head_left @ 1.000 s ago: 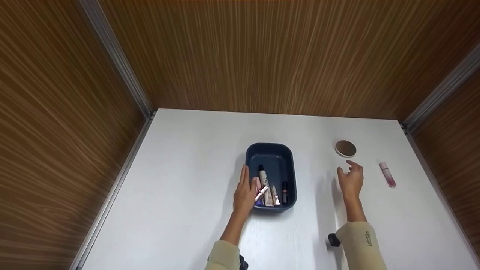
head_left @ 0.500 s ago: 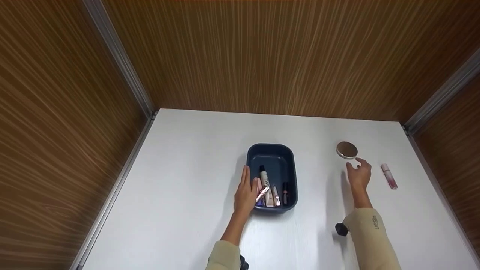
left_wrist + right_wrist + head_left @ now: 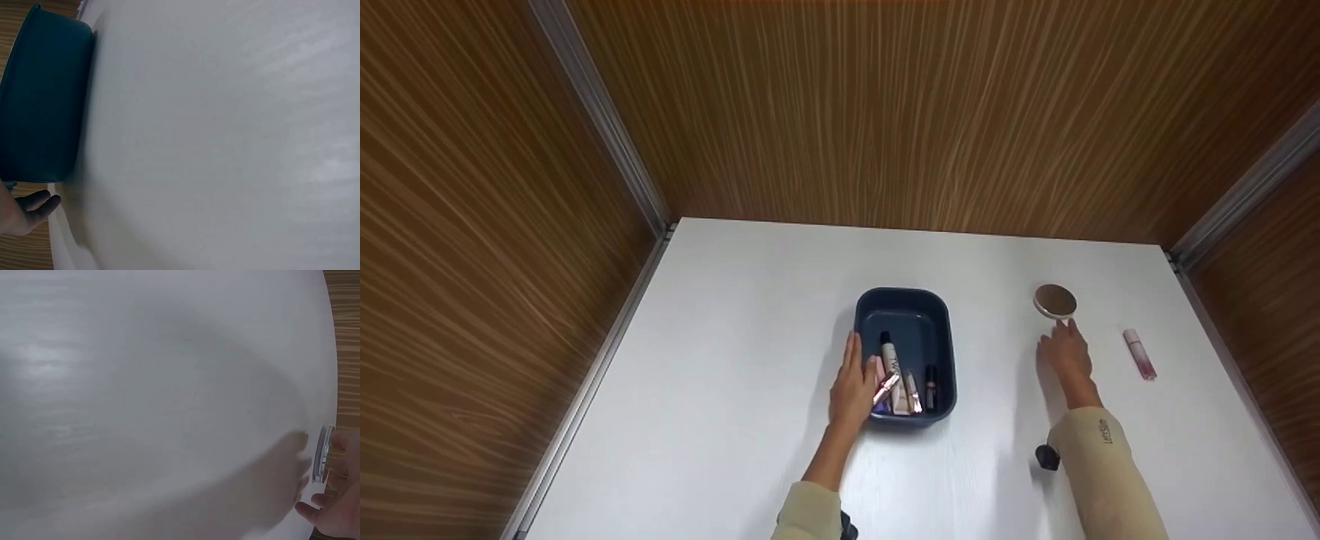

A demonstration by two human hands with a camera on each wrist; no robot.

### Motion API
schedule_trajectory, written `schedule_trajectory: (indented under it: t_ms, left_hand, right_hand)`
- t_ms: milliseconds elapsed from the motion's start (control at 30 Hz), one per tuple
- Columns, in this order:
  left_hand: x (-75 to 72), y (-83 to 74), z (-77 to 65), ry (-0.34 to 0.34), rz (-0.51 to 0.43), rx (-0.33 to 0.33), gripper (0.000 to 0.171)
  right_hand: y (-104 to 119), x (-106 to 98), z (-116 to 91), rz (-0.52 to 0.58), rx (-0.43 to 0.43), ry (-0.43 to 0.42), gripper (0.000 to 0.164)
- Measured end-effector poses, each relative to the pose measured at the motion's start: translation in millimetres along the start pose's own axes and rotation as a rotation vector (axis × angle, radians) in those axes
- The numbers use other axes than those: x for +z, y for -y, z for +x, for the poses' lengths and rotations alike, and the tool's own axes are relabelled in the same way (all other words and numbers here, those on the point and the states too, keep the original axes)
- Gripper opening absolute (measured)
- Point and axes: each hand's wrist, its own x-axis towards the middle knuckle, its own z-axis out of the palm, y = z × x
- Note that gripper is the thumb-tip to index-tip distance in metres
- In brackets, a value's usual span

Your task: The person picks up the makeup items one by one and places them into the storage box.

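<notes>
My left hand (image 3: pixel 851 390) lies along the left wall of a dark blue bin (image 3: pixel 951 352), fingers straight and thumb over the rim. Several cosmetics are in the bin: a white tube with a black cap (image 3: pixel 891 360), a shiny pink tube (image 3: pixel 886 386) and a dark lipstick tube (image 3: pixel 931 386) among them. My right hand (image 3: pixel 1066 354) is at the near edge of a round compact (image 3: pixel 1055 301) with a brown top, its fingertips at or touching that edge. In the right wrist view, the compact (image 3: pixel 322 453) shows edge-on beside the fingers, which do not close round it.
A pink lip gloss tube (image 3: pixel 1140 354) lies to the right of my right hand on the white table (image 3: pixel 735 337). Wood-grain panels (image 3: pixel 840 112) stand at the back and both sides, with a metal rail (image 3: pixel 596 105) at the left corner.
My right hand has moved forward and slightly right, up to the compact's near edge, turning with its back upward. The left hand stays against the bin.
</notes>
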Motion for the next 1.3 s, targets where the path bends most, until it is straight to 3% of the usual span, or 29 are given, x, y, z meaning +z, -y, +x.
schedule_trajectory:
  t_ms: [567,933,1133,1300]
  left_hand:
    - [-2.5,1.3,0.1,-0.002,0.008,-0.001,0.052]
    - [-2.0,-0.1,-0.4,0.003,-0.007,-0.004,0.052]
    - [-2.1,-1.0,-0.6,0.028,0.012,-0.020,0.052]
    - [-0.8,-1.7,-1.6,0.021,0.010,-0.004,0.052]
  right_hand:
    - [0.2,3.7,2.0,-0.095,-0.107,0.047,0.058]
    - [1.5,4.0,2.8,-0.137,-0.081,0.087,0.058]
    - [1.8,2.7,6.4,-0.094,-0.044,0.082,0.067]
    - [0.9,-0.6,7.6,-0.111,-0.065,0.104,0.068]
